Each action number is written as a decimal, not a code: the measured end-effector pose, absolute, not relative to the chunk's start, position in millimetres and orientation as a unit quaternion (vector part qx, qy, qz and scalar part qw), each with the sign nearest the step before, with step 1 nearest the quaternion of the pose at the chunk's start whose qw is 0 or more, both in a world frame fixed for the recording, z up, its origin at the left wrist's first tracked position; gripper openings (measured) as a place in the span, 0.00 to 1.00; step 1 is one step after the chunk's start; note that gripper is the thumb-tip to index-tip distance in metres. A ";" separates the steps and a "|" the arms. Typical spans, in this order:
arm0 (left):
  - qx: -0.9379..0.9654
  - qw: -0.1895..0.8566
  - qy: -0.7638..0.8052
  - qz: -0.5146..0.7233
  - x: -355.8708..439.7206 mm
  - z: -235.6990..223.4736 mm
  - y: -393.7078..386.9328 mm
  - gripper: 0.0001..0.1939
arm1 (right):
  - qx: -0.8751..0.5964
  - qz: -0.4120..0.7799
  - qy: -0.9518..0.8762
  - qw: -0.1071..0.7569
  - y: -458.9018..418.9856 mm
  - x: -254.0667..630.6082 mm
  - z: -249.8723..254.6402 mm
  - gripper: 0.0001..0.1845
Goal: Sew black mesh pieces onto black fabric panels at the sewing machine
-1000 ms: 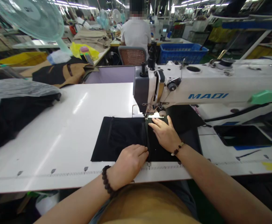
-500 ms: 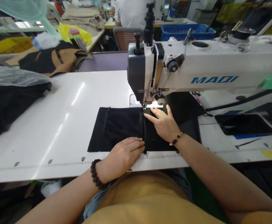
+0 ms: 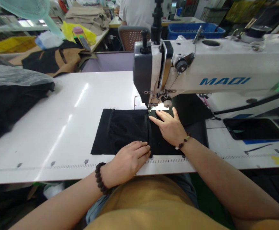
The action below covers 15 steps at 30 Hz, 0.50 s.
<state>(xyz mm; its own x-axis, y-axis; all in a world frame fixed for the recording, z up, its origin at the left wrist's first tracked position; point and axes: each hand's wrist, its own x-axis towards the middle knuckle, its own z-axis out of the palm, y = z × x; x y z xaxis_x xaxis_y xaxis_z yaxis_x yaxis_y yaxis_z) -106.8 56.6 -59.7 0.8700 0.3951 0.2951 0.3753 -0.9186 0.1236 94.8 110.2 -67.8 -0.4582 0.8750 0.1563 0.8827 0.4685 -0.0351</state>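
A black fabric piece lies flat on the white sewing table, its far edge under the presser foot of a white MAQI sewing machine. My left hand rests on the fabric's near edge, fingers together and lying flat beside a vertical seam fold. My right hand presses flat on the fabric just right of the seam, fingertips close to the presser foot. Both wrists wear bead bracelets.
A heap of black cloth under grey plastic sits at the table's left. A dark phone lies right of the machine. Behind are brown and black garments, a blue basket and a seated person in a white shirt.
The view has dipped and moved closer to the machine. Both hands have stayed on the fabric near the seam, with the right hand still by the presser foot.
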 end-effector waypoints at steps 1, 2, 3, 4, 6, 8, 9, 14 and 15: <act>0.967 0.030 0.200 0.157 -106.5 -59.4 56.5 0.13 | -0.514 -0.026 -0.854 0.076 110.4 95.1 -67.9 0.22; 0.966 0.029 0.201 0.157 -106.1 -59.2 56.5 0.13 | -0.513 -0.026 -0.854 0.076 110.6 95.6 -67.9 0.22; 0.966 0.027 0.200 0.158 -105.8 -59.0 56.6 0.13 | -0.512 -0.027 -0.855 0.075 110.9 96.2 -67.7 0.22; 0.967 0.026 0.199 0.159 -105.6 -58.7 56.6 0.14 | -0.510 -0.027 -0.857 0.074 111.3 97.1 -67.4 0.22; 0.966 0.024 0.197 0.165 -104.8 -58.0 56.3 0.14 | -0.501 -0.027 -0.862 0.071 112.3 99.4 -66.0 0.22; 0.965 0.022 0.199 0.170 -103.6 -57.4 55.5 0.14 | -0.487 -0.023 -0.871 0.066 113.7 102.4 -63.6 0.22; 0.964 0.023 0.202 0.172 -102.7 -57.2 55.0 0.14 | -0.480 -0.021 -0.875 0.064 114.6 104.0 -62.1 0.22; 0.959 0.026 0.211 0.188 -97.6 -58.8 51.0 0.14 | -0.445 -0.014 -0.894 0.054 121.0 110.6 -56.0 0.22; 0.958 0.026 0.214 0.190 -96.8 -59.3 50.2 0.14 | -0.439 -0.013 -0.897 0.054 122.1 111.3 -55.5 0.22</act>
<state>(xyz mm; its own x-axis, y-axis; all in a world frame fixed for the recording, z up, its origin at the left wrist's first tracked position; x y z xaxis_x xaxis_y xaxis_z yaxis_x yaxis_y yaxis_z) -96.8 50.2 -59.3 0.8367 0.4195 0.3522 0.3995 -0.9072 0.1314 111.3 122.1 -55.5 -0.6091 0.7858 0.1077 0.7885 0.6146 -0.0242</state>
